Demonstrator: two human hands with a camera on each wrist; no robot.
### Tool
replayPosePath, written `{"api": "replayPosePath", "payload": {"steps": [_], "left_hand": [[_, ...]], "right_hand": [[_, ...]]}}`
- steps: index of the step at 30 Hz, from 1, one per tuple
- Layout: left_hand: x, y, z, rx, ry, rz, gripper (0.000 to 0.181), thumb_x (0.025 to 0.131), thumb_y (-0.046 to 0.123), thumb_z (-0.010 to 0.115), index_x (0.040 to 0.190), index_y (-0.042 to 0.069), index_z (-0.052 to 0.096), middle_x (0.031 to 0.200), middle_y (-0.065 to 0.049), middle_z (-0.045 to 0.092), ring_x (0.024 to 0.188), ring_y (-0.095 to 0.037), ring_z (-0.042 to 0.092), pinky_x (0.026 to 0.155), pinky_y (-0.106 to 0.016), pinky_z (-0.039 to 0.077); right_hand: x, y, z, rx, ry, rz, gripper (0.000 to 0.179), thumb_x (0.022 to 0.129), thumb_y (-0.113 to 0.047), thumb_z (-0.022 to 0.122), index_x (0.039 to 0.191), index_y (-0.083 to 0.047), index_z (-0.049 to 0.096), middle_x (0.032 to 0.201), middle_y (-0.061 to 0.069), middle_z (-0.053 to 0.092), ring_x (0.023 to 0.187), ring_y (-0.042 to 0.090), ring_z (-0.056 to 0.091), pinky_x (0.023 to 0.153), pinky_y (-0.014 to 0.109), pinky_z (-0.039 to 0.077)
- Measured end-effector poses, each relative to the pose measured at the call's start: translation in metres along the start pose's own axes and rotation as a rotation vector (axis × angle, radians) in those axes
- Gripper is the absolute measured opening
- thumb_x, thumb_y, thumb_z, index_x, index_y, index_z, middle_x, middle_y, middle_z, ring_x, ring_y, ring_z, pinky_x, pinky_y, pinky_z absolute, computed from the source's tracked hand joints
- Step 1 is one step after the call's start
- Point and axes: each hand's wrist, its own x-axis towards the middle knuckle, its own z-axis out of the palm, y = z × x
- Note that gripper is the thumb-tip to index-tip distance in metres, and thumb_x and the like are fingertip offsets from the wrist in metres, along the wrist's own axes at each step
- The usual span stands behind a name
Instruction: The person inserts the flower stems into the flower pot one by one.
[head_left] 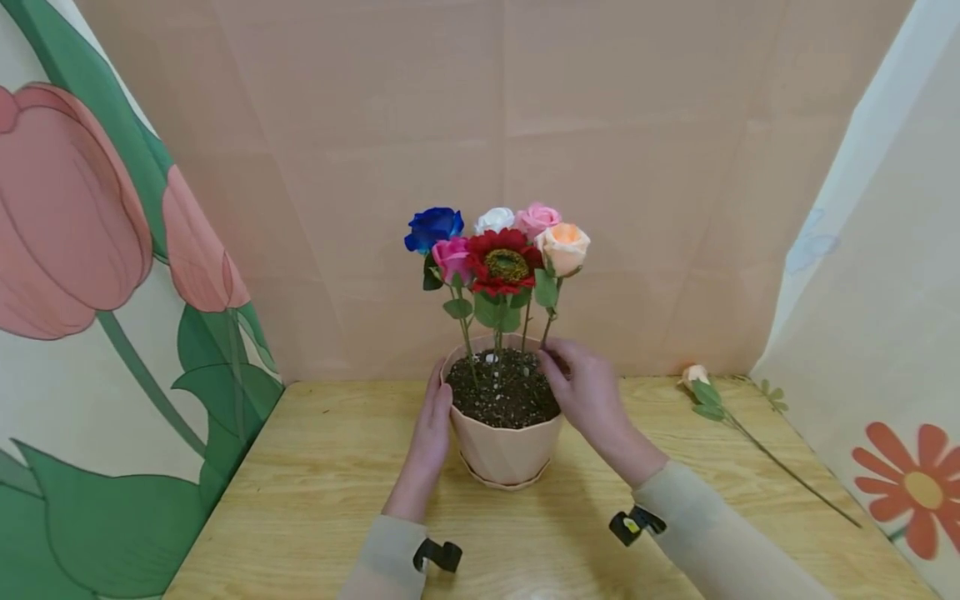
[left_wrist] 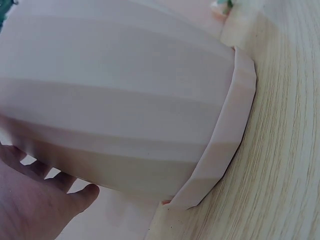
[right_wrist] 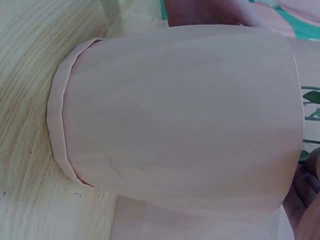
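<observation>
A pale pink flowerpot (head_left: 506,450) filled with dark soil (head_left: 510,404) stands on its saucer (head_left: 506,483). My left hand (head_left: 431,429) rests against the pot's left side with fingers extended along the wall. At the right rim, my right hand (head_left: 592,396) pinches the lower stem of a peach rose (head_left: 562,248). Around it stand a red gerbera-like flower (head_left: 506,262), a blue rose (head_left: 435,229), a magenta rose (head_left: 452,258), a white rose (head_left: 495,220) and a light pink rose (head_left: 537,217). In the right wrist view, the pot wall (right_wrist: 180,120) hides most of the stems.
A single pale peach rose (head_left: 694,376) with a long stem lies on the wooden table (head_left: 322,500) to the right. A plain pinkish backdrop (head_left: 337,167) hangs behind the pot, with flower-printed panels (head_left: 75,208) on both sides.
</observation>
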Motion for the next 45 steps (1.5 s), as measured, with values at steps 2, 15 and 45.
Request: {"api": "replayPosePath", "payload": {"steps": [2, 15, 45], "left_hand": [[0.000, 0.001, 0.000, 0.000, 0.003, 0.002, 0.059, 0.123, 0.039, 0.029, 0.179, 0.021, 0.021, 0.183, -0.011, 0.017, 0.167, -0.037, 0.014, 0.134, -0.062, 0.011], [0.005, 0.002, 0.003, -0.002, -0.021, 0.019, 0.060, 0.123, 0.039, 0.028, 0.179, 0.018, 0.018, 0.183, -0.012, 0.016, 0.168, -0.036, 0.014, 0.134, -0.060, 0.014], [0.000, 0.000, -0.001, 0.011, -0.014, 0.022, 0.061, 0.123, 0.039, 0.029, 0.179, 0.017, 0.019, 0.183, -0.013, 0.016, 0.167, -0.037, 0.013, 0.134, -0.062, 0.012]], "right_hand": [[0.001, 0.000, 0.002, -0.003, -0.003, -0.017, 0.009, 0.108, -0.006, 0.072, 0.110, -0.002, 0.080, 0.094, 0.009, 0.081, 0.078, 0.021, 0.078, 0.065, 0.040, 0.065], [0.000, 0.000, 0.004, -0.022, -0.002, -0.016, 0.011, 0.108, -0.008, 0.072, 0.101, -0.004, 0.079, 0.086, 0.004, 0.078, 0.065, 0.015, 0.067, 0.056, 0.037, 0.054], [-0.012, -0.004, 0.006, 0.036, 0.002, 0.136, 0.010, 0.106, -0.014, 0.079, 0.110, -0.008, 0.085, 0.094, 0.002, 0.082, 0.077, 0.014, 0.074, 0.067, 0.038, 0.060]]}}
